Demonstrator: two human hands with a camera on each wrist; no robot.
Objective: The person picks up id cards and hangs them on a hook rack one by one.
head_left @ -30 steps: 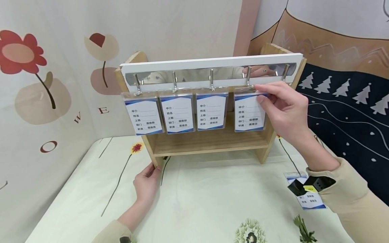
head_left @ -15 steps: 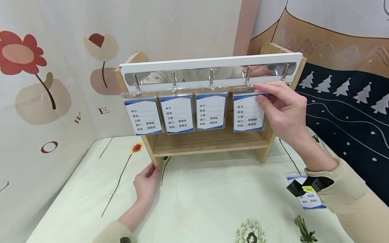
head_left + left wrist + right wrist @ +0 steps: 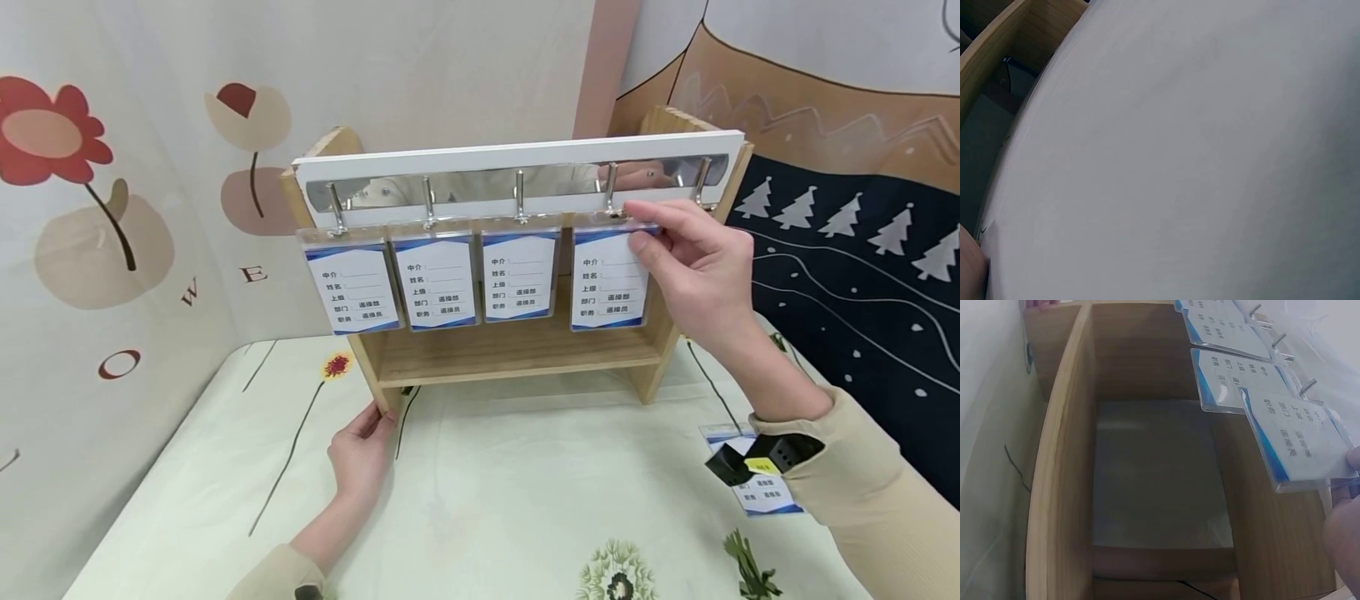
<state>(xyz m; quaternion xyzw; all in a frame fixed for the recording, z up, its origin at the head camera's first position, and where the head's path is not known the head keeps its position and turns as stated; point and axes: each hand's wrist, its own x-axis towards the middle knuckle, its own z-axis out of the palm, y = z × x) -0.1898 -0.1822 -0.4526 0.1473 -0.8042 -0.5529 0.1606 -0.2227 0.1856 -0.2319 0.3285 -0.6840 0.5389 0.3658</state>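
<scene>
My right hand (image 3: 701,279) pinches the upper right corner of a clear plastic badge holder (image 3: 611,279) between thumb and fingers. The holder's top edge is right at the second hook from the right (image 3: 611,187). In the right wrist view the same badge holder (image 3: 1294,437) is the nearest of an overlapping row. Below on the left, my left hand (image 3: 360,454) grips the bottom of the front left leg (image 3: 367,371) of a wooden rack (image 3: 517,354); some fingers are hidden behind it. The left wrist view shows mostly pale cloth and part of the wooden rack (image 3: 991,53).
Three more badge holders (image 3: 435,279) hang from hooks on the left. The rightmost hook (image 3: 701,183) has no badge on it. Another badge holder (image 3: 768,493) lies on the cloth-covered table (image 3: 487,500), partly hidden by the right wrist's black strap (image 3: 787,452). Patterned curtains stand behind.
The right hand has shifted slightly left, and the badge holder it pinches hangs slightly lower and further left. The left hand and the rack stay nearly where they were.
</scene>
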